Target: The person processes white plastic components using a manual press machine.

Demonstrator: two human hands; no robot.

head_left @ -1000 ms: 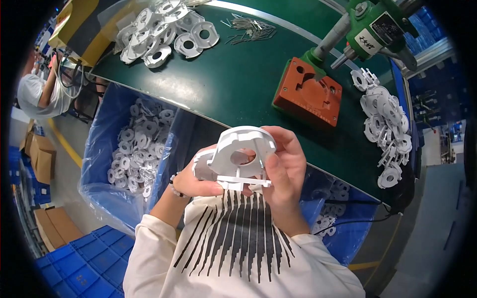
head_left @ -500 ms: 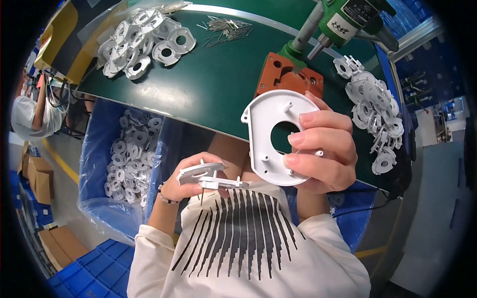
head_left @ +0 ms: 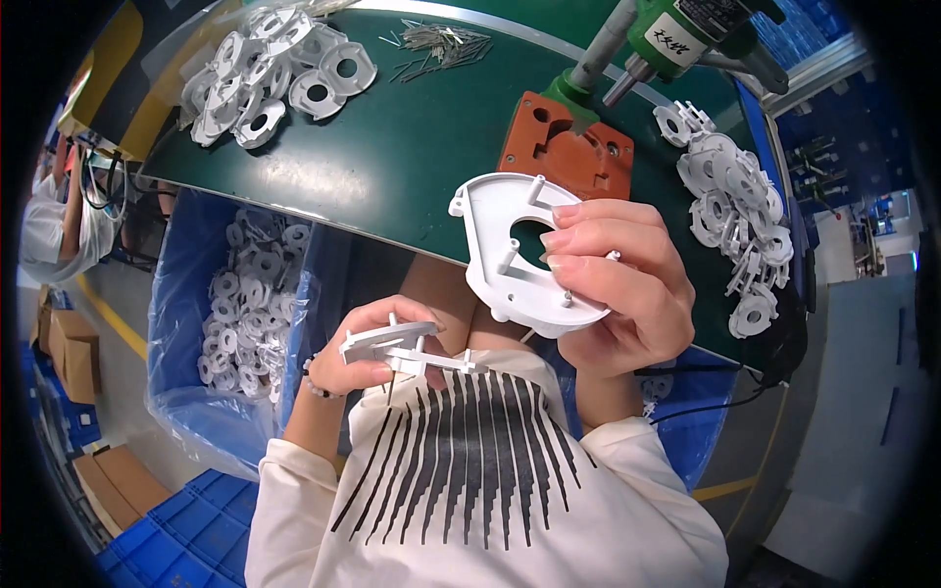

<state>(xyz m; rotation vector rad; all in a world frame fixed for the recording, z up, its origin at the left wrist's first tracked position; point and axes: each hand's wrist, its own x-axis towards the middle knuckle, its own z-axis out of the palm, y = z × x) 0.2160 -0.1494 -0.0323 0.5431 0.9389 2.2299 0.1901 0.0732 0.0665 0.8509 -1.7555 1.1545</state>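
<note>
My right hand (head_left: 632,279) grips a round white plastic plate (head_left: 480,220) by its right side. This plate has a large central hole, small posts standing up from its face, and one straight edge. It is held tilted in the air, just nearer to me than the orange fixture. Lower and to the left, my left hand (head_left: 358,353) is closed on a white plastic part (head_left: 397,343), seen nearly edge-on. A thin metal pin (head_left: 391,385) sticks out below that part. The two pieces are apart, and the left palm is partly hidden.
An orange fixture (head_left: 573,157) stands under a green press (head_left: 676,39) on the green table (head_left: 323,162). White parts (head_left: 260,69) lie piled at the far left, more white parts (head_left: 735,196) at the right, and metal pins (head_left: 441,47) between. A lined blue bin (head_left: 167,363) holds several parts.
My right hand has tipped the round plate back and moved it slightly left, so its face now shows at a slant. The left hand keeps its hold, nearly still. The view has shifted slightly.
</note>
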